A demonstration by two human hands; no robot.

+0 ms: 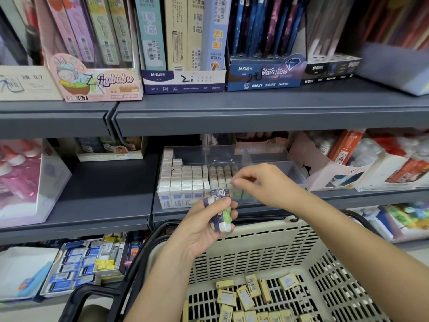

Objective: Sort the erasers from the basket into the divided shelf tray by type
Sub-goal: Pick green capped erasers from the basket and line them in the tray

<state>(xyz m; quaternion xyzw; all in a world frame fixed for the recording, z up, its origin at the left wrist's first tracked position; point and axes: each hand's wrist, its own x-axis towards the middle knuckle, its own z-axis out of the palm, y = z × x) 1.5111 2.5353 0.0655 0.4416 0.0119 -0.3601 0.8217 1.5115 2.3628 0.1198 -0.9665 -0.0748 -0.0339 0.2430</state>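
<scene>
Right now you're gripping a small bundle of erasers [219, 220] in your left hand [202, 227], just below frame centre, over the basket's [267, 228] far rim. Your right hand [262, 184] is hovering over the clear divided tray [285, 169] at centre, with thumb and forefinger pinching together. Whether they're holding anything I can't tell, because it's blurred. Yellow erasers [246, 298] are lying in the basket at lower right.
</scene>
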